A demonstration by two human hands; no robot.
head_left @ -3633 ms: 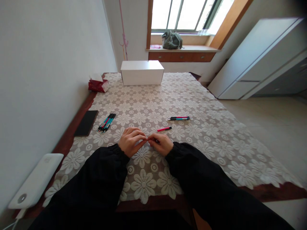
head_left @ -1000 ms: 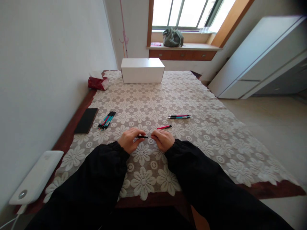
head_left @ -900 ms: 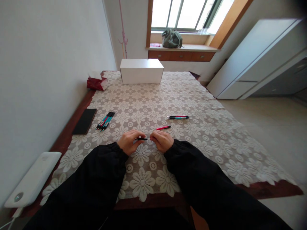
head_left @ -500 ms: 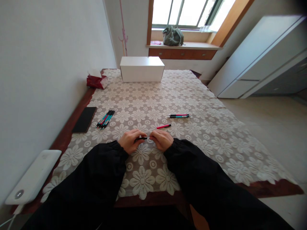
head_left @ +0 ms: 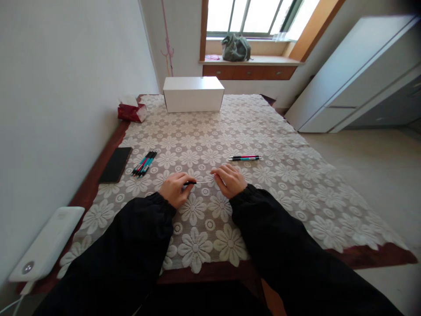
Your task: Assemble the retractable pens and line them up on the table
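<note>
Head view: left hand [head_left: 173, 189] pinches a short black pen piece [head_left: 190, 183]; right hand [head_left: 229, 180] pinches its thin pale refill [head_left: 204, 181]. Light, bendy; grip ends.

White box [head_left: 193, 94], tissue pack [head_left: 129, 111], phone [head_left: 115, 164] — lace tablecloth [head_left: 279, 175].

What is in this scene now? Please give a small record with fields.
left hand: left hand holds the black pen part
right hand: right hand holds the thin refill
surface: lace tablecloth
left side: pen bundle, phone
right side: two pens
far end: white box, tissue pack
</note>
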